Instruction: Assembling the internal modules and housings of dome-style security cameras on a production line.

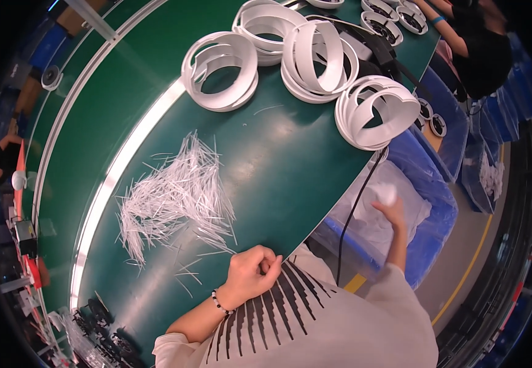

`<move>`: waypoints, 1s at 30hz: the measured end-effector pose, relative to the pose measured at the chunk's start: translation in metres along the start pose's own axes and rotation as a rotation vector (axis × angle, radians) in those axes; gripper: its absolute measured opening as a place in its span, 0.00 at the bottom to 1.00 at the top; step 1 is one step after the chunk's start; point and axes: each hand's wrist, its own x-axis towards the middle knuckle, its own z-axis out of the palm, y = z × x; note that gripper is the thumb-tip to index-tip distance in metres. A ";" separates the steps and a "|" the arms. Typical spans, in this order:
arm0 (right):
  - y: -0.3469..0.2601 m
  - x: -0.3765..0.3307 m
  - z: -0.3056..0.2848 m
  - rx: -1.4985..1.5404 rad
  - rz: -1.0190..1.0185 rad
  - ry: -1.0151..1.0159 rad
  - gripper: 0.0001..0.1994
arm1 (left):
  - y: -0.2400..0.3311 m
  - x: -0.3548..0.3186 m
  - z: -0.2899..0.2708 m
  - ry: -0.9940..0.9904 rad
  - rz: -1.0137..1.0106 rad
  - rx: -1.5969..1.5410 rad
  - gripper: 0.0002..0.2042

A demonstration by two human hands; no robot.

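My left hand [255,275], with a beaded bracelet at its wrist, is curled closed at the near edge of the green table, close to my shirt. Whatever its fingers hold, if anything, is hidden. To the right, my right hand [392,211] reaches over a blue bin [441,236] lined with white sheeting [364,224]. A small rounded white thing [386,194] is at its fingertips, too blurred to name. Left of centre on the table lies a loose pile of thin white strips [180,190], with several stray ones toward my left forearm.
White ring-shaped housings [220,101] stand in a row along the table's far side, some nested. A black cable [346,230] hangs over the right edge. Black parts [103,319] lie at the lower left. At the upper right, a co-worker's arm [450,34] reaches toward more white rings.
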 end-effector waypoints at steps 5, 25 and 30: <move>-0.027 -0.064 -0.057 0.288 0.075 0.663 0.17 | -0.004 -0.003 -0.001 -0.019 -0.004 -0.031 0.08; -0.276 -0.020 0.129 1.509 -0.012 -0.295 0.16 | -0.011 -0.011 -0.007 -0.056 0.109 -0.135 0.07; -0.269 -0.039 0.145 1.272 -0.266 0.037 0.24 | -0.015 -0.013 -0.008 -0.055 0.120 -0.123 0.07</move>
